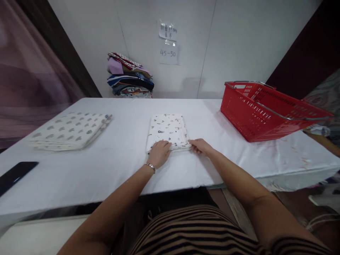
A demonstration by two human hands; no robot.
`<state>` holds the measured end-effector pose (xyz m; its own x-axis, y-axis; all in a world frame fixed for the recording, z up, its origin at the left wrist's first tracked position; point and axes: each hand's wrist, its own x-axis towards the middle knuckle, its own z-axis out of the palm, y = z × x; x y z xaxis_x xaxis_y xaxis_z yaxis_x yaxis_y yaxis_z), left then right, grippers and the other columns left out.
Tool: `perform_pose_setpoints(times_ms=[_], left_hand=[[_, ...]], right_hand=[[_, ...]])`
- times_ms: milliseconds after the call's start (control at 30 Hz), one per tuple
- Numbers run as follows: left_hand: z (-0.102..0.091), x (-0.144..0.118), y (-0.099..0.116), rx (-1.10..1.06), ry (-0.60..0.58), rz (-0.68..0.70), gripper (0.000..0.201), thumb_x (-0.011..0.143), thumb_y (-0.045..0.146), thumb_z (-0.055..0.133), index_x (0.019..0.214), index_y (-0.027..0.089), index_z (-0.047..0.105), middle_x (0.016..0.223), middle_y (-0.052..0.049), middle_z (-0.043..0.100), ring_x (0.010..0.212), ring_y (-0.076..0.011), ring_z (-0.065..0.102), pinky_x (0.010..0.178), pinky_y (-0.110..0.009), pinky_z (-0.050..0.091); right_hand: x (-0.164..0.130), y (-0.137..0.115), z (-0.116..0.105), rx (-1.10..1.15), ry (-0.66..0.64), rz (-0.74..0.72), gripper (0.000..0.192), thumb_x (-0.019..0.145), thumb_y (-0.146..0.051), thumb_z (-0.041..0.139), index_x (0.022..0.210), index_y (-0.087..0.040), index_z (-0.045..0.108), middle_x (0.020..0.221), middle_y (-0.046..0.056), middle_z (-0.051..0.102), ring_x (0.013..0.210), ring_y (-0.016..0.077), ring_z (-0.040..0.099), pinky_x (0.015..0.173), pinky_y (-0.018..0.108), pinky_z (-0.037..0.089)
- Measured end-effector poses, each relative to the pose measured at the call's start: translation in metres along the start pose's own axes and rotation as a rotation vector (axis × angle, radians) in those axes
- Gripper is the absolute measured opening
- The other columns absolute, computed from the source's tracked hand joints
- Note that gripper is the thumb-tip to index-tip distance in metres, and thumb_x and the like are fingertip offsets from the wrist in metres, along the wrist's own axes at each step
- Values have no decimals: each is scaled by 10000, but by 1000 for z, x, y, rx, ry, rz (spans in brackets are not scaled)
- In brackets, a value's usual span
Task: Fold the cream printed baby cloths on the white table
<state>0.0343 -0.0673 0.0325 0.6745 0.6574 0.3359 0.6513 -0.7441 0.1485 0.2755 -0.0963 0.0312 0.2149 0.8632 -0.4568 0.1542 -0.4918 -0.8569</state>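
White cloth covers the worktop [111,166], and on it, straight ahead of the person, lies a folded white printed cloth [168,130] with small dark motifs. The left hand [158,153] rests palm down on the near left corner of this folded cloth, fingers spread flat, pressing rather than gripping; a silver bracelet [150,166] circles its wrist. The right hand [201,146] sits just beside it at the near right corner, fingertips touching the edge of the stacked layers; whether it pinches the edge or only touches it cannot be told.

Well off beyond the left hand, toward the worktop's far left side, lies a second folded cloth [70,130], white with grey dots. Nearer the person on that side, at the worktop's edge, is a dark flat phone [15,174]. Beyond the right hand and further out stands a red plastic basket [262,113] with metal handles, tilted slightly. Far ahead of both hands, against the wall, sits a pile of folded coloured fabrics [130,76], and above it two paper notes [168,42] are stuck to the wall. The person's striped garment [202,233] fills the lower edge of the view.
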Motion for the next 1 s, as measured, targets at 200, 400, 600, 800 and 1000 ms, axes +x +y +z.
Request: perform_pose_setpoints(times_ms=[200, 400, 600, 800, 1000], left_hand=[[-13, -32, -32, 33, 34, -58, 298, 839, 221, 465, 1110, 230, 588, 1102, -87, 608, 1029, -252, 521, 856, -417, 422], [-16, -43, -53, 73, 88, -134, 265, 861, 237, 431, 1037, 208, 628, 1063, -85, 634, 1000, -253, 537, 819, -404, 442], [-15, -46, -56, 76, 70, -137, 250, 858, 220, 436, 1004, 228, 639, 1025, -69, 644, 964, -241, 546, 786, -382, 456], [-11, -49, -53, 55, 89, -168, 262, 867, 227, 428, 1029, 240, 634, 1054, -52, 632, 979, -226, 539, 789, -357, 467], [-15, -49, -52, 10, 67, -211, 257, 854, 210, 445, 1011, 226, 647, 1043, -42, 631, 971, -215, 532, 791, -342, 465]], right_hand=[[3, -1, 0, -121, 23, -16, 380, 725, -474, 671, 582, -176, 484, 428, -26, 508, 360, 70, 420, 323, 196, 237], [-6, -13, 6, 20, 27, -35, 299, 752, -350, 650, 585, -179, 470, 438, -30, 492, 352, 63, 389, 328, 197, 176], [-6, -1, 6, -246, 77, -71, 357, 753, -401, 620, 518, -180, 469, 351, -35, 438, 321, 66, 347, 348, 202, 236], [-5, 6, 6, -186, 98, -56, 332, 753, -374, 612, 532, -183, 453, 366, -51, 434, 322, 61, 351, 343, 200, 222], [-8, 5, 9, -176, 98, -24, 331, 757, -371, 605, 534, -181, 452, 344, -51, 416, 308, 53, 319, 339, 200, 192]])
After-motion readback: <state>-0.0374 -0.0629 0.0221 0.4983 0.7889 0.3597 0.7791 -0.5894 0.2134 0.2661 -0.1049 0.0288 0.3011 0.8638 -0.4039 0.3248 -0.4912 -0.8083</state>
